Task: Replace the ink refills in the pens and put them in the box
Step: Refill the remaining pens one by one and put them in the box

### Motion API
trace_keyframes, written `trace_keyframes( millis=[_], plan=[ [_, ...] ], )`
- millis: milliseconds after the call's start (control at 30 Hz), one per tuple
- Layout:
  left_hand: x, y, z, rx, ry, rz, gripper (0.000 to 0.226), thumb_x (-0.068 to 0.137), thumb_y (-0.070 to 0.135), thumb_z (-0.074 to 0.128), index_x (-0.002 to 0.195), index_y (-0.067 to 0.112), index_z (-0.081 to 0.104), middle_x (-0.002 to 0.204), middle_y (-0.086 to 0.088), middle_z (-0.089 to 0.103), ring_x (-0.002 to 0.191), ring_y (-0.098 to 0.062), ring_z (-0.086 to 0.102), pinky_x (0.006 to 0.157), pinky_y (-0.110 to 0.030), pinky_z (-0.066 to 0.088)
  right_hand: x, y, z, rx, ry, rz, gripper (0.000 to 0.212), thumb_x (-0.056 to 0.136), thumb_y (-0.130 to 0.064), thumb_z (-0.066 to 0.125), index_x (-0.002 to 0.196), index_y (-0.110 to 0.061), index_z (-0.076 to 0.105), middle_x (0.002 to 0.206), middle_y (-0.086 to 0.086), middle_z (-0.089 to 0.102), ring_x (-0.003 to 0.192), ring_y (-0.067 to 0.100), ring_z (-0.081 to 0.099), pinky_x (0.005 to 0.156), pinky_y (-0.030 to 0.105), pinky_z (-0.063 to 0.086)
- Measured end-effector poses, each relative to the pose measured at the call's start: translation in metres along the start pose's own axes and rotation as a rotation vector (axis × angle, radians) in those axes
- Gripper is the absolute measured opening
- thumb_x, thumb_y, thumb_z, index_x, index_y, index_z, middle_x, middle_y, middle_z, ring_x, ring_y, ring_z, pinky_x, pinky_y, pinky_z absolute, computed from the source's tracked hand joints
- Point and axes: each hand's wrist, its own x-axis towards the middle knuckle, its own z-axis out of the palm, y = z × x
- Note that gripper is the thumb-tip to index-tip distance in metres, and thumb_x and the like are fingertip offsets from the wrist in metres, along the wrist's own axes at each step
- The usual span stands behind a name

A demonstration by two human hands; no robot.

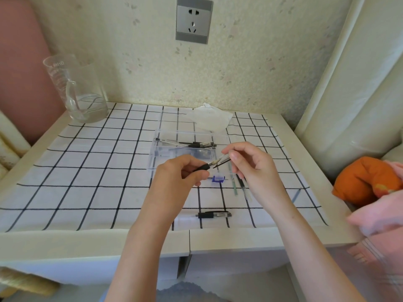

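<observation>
My left hand (177,174) holds the black grip section of a pen (204,167) above the checked cloth. My right hand (248,164) pinches the clear barrel (224,159), and the two parts meet tip to tip between the hands. Behind them stands a clear plastic box (165,149) with two or three pens (196,144) lying inside. Loose refills (238,184) lie under my right hand. A small blue cap-like piece (218,178) rests on the cloth. Another pen (214,214) lies near the table's front edge.
A glass jug (76,90) with a little water stands at the back left. A crumpled tissue (210,118) lies behind the box. An orange cloth (366,182) sits off the table's right edge. A wall socket (194,19) is above.
</observation>
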Motion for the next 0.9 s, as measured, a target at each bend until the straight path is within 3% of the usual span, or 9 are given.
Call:
trace_keyframes(
  millis=[200, 300, 433, 567, 633, 733, 833, 900],
  plan=[
    [0.000, -0.001, 0.001, -0.002, -0.010, -0.001, 0.009, 0.082, 0.011, 0.067, 0.084, 0.020, 0.069, 0.072, 0.007, 0.070, 0.057, 0.003, 0.060, 0.059, -0.002, 0.045, -0.001, 0.005, 0.010, 0.028, -0.076, 0.027, 0.019, 0.093, -0.003, 0.053, 0.092, -0.015, 0.068, 0.075, -0.015, 0.062, 0.061, 0.006, 0.052, 0.058, 0.011, 0.040],
    [0.000, -0.001, 0.001, 0.022, 0.004, 0.014, 0.010, 0.082, 0.010, 0.067, 0.086, 0.019, 0.070, 0.071, 0.005, 0.070, 0.055, 0.004, 0.057, 0.057, -0.001, 0.042, 0.000, 0.004, 0.011, 0.029, -0.085, 0.021, 0.021, 0.091, -0.001, 0.055, 0.088, -0.017, 0.069, 0.078, -0.009, 0.063, 0.060, 0.006, 0.052, 0.058, 0.011, 0.041],
    [-0.001, -0.002, 0.002, 0.030, 0.019, 0.025, 0.011, 0.081, 0.011, 0.067, 0.083, 0.021, 0.070, 0.069, 0.005, 0.070, 0.055, 0.003, 0.056, 0.057, -0.002, 0.042, 0.001, 0.003, 0.010, 0.032, -0.102, 0.006, 0.022, 0.090, 0.000, 0.056, 0.085, -0.018, 0.069, 0.073, -0.012, 0.062, 0.057, 0.004, 0.051, 0.058, 0.011, 0.040],
    [0.001, -0.004, 0.004, 0.042, 0.024, 0.023, 0.014, 0.082, 0.011, 0.066, 0.079, 0.024, 0.068, 0.067, 0.006, 0.070, 0.055, 0.000, 0.056, 0.059, -0.005, 0.045, 0.001, 0.004, 0.010, -0.008, -0.095, 0.012, 0.023, 0.090, -0.003, 0.056, 0.085, -0.021, 0.069, 0.072, 0.003, 0.062, 0.056, 0.004, 0.052, 0.058, 0.012, 0.041],
    [0.003, -0.006, 0.004, 0.068, 0.018, 0.008, 0.013, 0.083, 0.013, 0.065, 0.080, 0.025, 0.067, 0.068, 0.006, 0.070, 0.057, 0.001, 0.058, 0.059, -0.006, 0.044, 0.001, 0.007, 0.013, -0.048, -0.096, 0.040, 0.023, 0.091, -0.004, 0.055, 0.085, -0.021, 0.068, 0.066, 0.003, 0.061, 0.055, 0.004, 0.052, 0.057, 0.012, 0.040],
    [0.004, -0.007, 0.007, 0.101, 0.029, -0.007, 0.017, 0.081, 0.018, 0.069, 0.098, 0.022, 0.068, 0.085, 0.005, 0.071, 0.075, -0.003, 0.065, 0.069, -0.011, 0.046, 0.004, 0.013, 0.012, -0.021, -0.102, 0.101, 0.022, 0.091, -0.002, 0.055, 0.087, -0.019, 0.068, 0.063, -0.012, 0.061, 0.056, 0.002, 0.053, 0.055, 0.012, 0.041],
    [0.002, -0.008, 0.010, 0.200, 0.062, 0.023, 0.041, 0.082, 0.024, 0.068, 0.122, 0.023, 0.059, 0.114, 0.007, 0.064, 0.106, -0.007, 0.058, 0.086, -0.014, 0.040, 0.016, 0.015, -0.005, -0.029, 0.023, 0.142, 0.019, 0.091, -0.004, 0.054, 0.093, -0.015, 0.069, 0.064, -0.010, 0.059, 0.056, -0.001, 0.051, 0.057, 0.013, 0.043],
    [0.002, -0.009, 0.007, 0.267, 0.116, 0.038, 0.045, 0.084, 0.026, 0.065, 0.128, 0.024, 0.054, 0.123, 0.006, 0.059, 0.112, -0.008, 0.052, 0.090, -0.016, 0.036, 0.030, 0.016, -0.018, -0.028, 0.137, 0.136, 0.018, 0.092, -0.004, 0.054, 0.096, -0.014, 0.069, 0.068, -0.007, 0.059, 0.055, -0.002, 0.050, 0.057, 0.012, 0.043]
  ],
)
